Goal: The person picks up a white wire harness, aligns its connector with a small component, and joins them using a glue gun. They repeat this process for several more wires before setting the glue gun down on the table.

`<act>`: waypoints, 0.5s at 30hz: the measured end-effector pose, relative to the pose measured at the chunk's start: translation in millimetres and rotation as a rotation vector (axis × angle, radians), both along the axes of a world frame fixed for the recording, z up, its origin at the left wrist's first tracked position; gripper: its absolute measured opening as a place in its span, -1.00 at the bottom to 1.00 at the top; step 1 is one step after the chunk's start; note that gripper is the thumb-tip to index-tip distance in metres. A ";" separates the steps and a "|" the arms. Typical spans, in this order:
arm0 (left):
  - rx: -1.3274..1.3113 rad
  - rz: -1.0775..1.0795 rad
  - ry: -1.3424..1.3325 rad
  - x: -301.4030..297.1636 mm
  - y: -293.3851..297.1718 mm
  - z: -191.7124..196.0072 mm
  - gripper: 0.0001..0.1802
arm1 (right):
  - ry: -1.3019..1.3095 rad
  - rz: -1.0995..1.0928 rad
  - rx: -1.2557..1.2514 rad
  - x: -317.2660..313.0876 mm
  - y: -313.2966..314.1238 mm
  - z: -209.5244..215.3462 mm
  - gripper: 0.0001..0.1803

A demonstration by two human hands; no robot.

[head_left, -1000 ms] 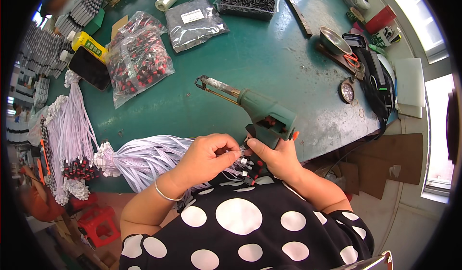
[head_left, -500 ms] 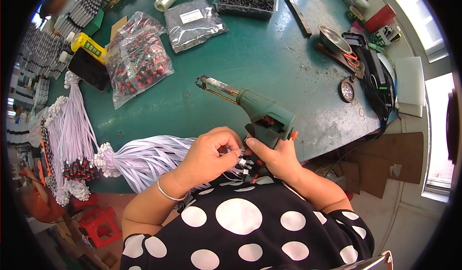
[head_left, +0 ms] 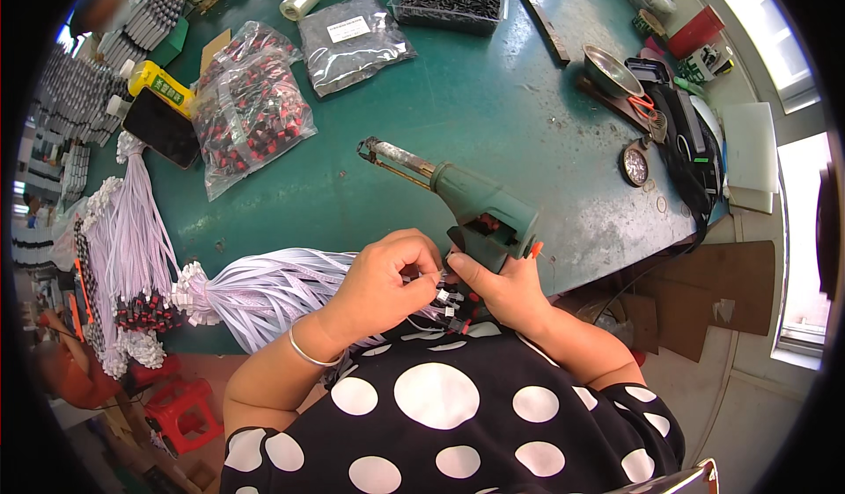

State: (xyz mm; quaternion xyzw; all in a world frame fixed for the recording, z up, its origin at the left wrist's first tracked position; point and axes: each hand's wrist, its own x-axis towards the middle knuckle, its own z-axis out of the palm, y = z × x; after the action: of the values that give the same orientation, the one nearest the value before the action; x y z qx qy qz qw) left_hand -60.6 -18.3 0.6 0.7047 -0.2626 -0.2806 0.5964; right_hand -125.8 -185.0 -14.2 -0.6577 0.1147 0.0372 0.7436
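A green heat gun (head_left: 482, 202) with a long metal nozzle points up and left over the table. My right hand (head_left: 506, 290) is wrapped round its dark grip, thumb toward my left hand. My left hand (head_left: 392, 278) is closed in a pinch at the near ends of a bundle of white flat cables (head_left: 273, 290); the piece between its fingertips is mostly hidden. White, black and red connectors (head_left: 451, 305) hang just below both hands. The bundle stretches left across the table edge to a cluster of white connectors (head_left: 192, 292).
A second cable bundle (head_left: 145, 212) lies at the left edge. Beyond it are a dark phone (head_left: 163, 126), a yellow bottle (head_left: 167, 85) and a bag of red-black connectors (head_left: 251, 116). Farther back are a grey bag (head_left: 352, 45) and a bin of black parts (head_left: 449, 3). A metal bowl (head_left: 609, 72) stands right.
Hardly anything differs. Both hands keep their places and holds, with only a very slight shift of my fingers and of the view.
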 end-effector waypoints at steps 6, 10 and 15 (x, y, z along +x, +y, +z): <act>0.005 -0.005 -0.047 1.7 -2.4 -0.7 -0.93 | 0.009 -0.031 0.038 -0.2 1.0 1.7 -0.68; -0.026 0.008 0.043 5.7 -0.9 -5.6 -0.93 | 0.015 -0.123 0.125 -2.6 -2.1 10.8 -0.64; -0.156 0.122 0.427 9.7 7.4 -10.5 -0.90 | -0.455 0.137 -0.858 -39.7 -53.2 10.8 -0.53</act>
State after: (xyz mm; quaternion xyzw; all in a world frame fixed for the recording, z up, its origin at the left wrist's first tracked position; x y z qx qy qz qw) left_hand -50.9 -10.9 -9.9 0.5955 -0.1083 -0.3655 0.7071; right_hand -165.6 -238.2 -3.4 -0.9022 -0.0892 -0.1090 0.4078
